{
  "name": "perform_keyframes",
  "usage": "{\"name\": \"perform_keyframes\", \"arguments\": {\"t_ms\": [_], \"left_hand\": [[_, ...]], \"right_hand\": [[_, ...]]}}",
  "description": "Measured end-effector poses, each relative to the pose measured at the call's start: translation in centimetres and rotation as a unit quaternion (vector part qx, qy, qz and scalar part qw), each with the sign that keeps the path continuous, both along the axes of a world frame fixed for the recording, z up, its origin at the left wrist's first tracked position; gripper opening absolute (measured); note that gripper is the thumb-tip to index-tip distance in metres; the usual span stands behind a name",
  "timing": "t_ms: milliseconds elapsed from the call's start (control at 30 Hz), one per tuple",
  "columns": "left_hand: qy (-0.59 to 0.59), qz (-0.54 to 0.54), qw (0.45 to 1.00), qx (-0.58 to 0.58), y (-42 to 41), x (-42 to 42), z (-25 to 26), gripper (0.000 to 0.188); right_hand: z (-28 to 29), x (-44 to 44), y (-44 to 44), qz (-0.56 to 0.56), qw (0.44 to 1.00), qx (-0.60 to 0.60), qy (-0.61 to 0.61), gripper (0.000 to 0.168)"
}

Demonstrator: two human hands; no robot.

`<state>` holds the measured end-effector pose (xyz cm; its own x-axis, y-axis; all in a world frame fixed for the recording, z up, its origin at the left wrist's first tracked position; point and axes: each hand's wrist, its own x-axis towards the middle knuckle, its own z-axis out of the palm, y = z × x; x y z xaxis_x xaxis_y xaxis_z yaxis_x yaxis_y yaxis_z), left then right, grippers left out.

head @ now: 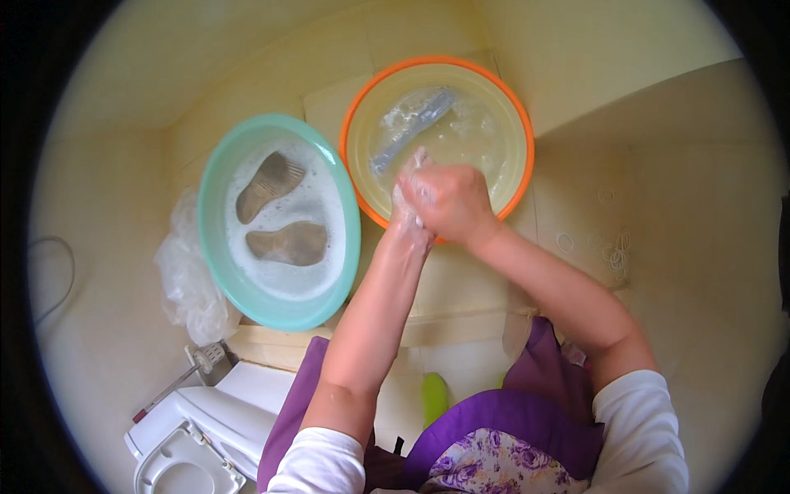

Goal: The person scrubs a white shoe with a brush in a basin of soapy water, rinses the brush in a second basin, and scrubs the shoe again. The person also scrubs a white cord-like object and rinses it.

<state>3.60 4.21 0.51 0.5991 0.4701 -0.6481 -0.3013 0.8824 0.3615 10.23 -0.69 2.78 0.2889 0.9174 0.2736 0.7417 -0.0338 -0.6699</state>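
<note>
My left hand (pixel 402 194) and my right hand (pixel 455 200) meet above the near rim of a round basin with an orange rim (pixel 529 145). The right hand's fingers are curled over the left hand, and white suds coat the skin. My left fingers are mostly covered, so whether anything lies between the hands is hidden. In the basin's cloudy water (pixel 460 145) floats a long, folded grey-blue item (pixel 413 131), its material unclear. To the left, a mint-green oval basin (pixel 208 231) holds sudsy water with two ribbed, foot-shaped grey-brown pieces (pixel 270 185) in it.
A crumpled clear plastic bag (pixel 191 278) lies beside the green basin. At lower left are a white toilet (pixel 185 457) and a brush-like tool with a long handle (pixel 166 392). Several thin pale rings (pixel 617 253) lie at right. A green slipper (pixel 434 395) shows below.
</note>
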Motion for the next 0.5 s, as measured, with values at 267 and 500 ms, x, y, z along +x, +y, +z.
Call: {"name": "perform_keyframes", "arguments": {"t_ms": [267, 500], "left_hand": [[0.264, -0.068, 0.768, 0.580, -1.1, 2.2, -2.4, 0.031], [0.334, -0.053, 0.775, 0.534, -2.6, 3.5, -1.8, 0.033]], "right_hand": [[-3.1, 4.3, -0.7, -0.149, 0.707, -0.146, 0.676, 0.032], [-5.1, 4.6, -3.4, -0.179, 0.596, -0.211, 0.754, 0.028]]}}
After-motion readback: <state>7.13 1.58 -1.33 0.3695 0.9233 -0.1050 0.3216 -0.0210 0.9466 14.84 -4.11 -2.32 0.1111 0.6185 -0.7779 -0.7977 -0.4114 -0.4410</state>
